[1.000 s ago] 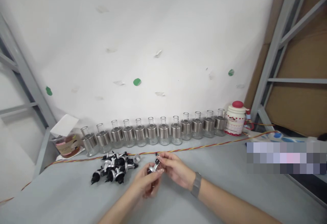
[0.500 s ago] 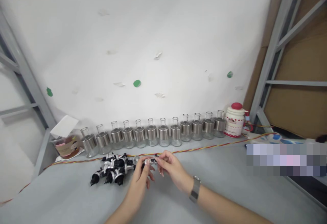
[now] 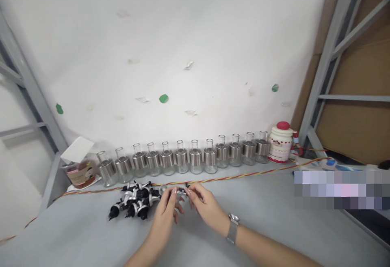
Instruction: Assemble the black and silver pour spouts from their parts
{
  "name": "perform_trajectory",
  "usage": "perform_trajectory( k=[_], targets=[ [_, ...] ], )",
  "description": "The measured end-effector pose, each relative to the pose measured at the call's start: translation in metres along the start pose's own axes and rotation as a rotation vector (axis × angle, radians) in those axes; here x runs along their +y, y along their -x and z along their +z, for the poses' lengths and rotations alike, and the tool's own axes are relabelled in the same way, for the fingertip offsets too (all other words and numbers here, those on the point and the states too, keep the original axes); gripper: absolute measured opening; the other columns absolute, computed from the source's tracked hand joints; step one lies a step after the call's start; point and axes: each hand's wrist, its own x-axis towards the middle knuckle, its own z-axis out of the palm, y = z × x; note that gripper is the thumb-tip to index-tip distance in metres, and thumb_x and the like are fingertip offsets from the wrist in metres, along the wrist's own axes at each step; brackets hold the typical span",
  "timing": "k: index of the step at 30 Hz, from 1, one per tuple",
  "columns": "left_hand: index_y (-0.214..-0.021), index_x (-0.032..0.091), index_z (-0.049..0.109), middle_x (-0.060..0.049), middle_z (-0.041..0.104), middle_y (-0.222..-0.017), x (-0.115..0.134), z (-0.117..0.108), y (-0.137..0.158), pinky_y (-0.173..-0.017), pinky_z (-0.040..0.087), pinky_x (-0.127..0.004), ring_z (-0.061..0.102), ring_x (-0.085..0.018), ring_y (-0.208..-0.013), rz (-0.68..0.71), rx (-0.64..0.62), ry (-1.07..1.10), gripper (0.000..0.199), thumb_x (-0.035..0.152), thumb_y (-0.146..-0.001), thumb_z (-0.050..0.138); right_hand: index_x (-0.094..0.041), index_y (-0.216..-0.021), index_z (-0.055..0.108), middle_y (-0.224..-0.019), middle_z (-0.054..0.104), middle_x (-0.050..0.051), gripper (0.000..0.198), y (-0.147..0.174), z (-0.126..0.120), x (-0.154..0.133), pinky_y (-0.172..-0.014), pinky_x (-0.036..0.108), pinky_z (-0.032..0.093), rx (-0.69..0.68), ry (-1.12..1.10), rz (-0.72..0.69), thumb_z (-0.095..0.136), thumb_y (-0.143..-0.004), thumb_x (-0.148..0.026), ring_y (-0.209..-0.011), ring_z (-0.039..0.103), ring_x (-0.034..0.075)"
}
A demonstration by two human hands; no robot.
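Observation:
My left hand (image 3: 166, 207) and my right hand (image 3: 203, 202) are close together over the grey table, fingers pinched on a small silver-and-black bottle pourer top (image 3: 182, 191). The left fingers grip its left part and partly cover it. At its right end, the right thumb and fingertips close on a black part. Just left of my hands lies a pile of similar silver-and-black pourer tops (image 3: 134, 199). Behind my hands stands a row of several glass bottles (image 3: 195, 159) with steel sleeves and open necks.
A twisted red-and-yellow cord (image 3: 240, 177) runs across the table in front of the bottles. At the row's right end is a white jar (image 3: 280, 144) with a red lid. A labelled plastic tub (image 3: 81, 174) sits at the left. Metal frame posts (image 3: 323, 56) rise at the sides.
The right wrist has rolled slightly and its fingers have shifted a little on the pourer top. Both hands keep hold of it, and the view has moved slightly.

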Motion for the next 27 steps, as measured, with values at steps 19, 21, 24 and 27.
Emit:
perform_trajectory(
  k=[19,21,24,27],
  targets=[
    [-0.098,0.019,0.05,-0.001,0.056,-0.076,0.0013,-0.0005,0.0004,-0.043,0.041,-0.023,0.054,-0.013,-0.055,-0.023,-0.067,0.123,0.033,0.045,-0.078,0.045,-0.02,-0.073,0.047,-0.054,0.044,-0.005,0.026,0.0023,0.0025,0.0021,-0.045,0.021,0.032,0.032,0.003,0.018,0.04,-0.083,-0.043,-0.046,0.041,0.01],
    [-0.1,0.02,0.048,0.0,0.055,-0.073,0.0014,-0.0003,0.001,-0.044,0.041,-0.022,0.054,-0.013,-0.054,-0.022,-0.069,0.109,0.034,0.045,-0.079,0.043,-0.02,-0.072,0.046,-0.054,0.043,-0.005,0.026,0.0022,0.0028,0.0037,-0.045,0.021,0.032,0.031,-0.003,0.016,0.04,-0.083,-0.043,-0.046,0.041,0.01],
    [-0.098,0.02,0.049,0.0,0.054,-0.073,0.0022,0.0003,0.0019,-0.044,0.04,-0.022,0.053,-0.013,-0.055,0.007,-0.065,0.087,0.032,0.045,-0.08,0.042,-0.021,-0.073,0.047,-0.055,0.044,-0.005,0.024,0.0025,0.003,0.0047,-0.047,0.021,0.033,0.027,0.003,-0.001,0.04,-0.084,-0.042,-0.047,0.041,0.01],
    [-0.094,0.019,0.05,0.001,0.052,-0.068,0.0024,0.0004,0.0024,-0.044,0.039,-0.021,0.051,-0.012,-0.054,0.014,-0.071,0.077,0.031,0.045,-0.08,0.041,-0.02,-0.074,0.046,-0.054,0.043,-0.006,0.025,0.003,0.0033,0.0048,-0.045,0.021,0.032,0.017,-0.009,0.006,0.039,-0.084,-0.042,-0.045,0.041,0.009]
  ],
)
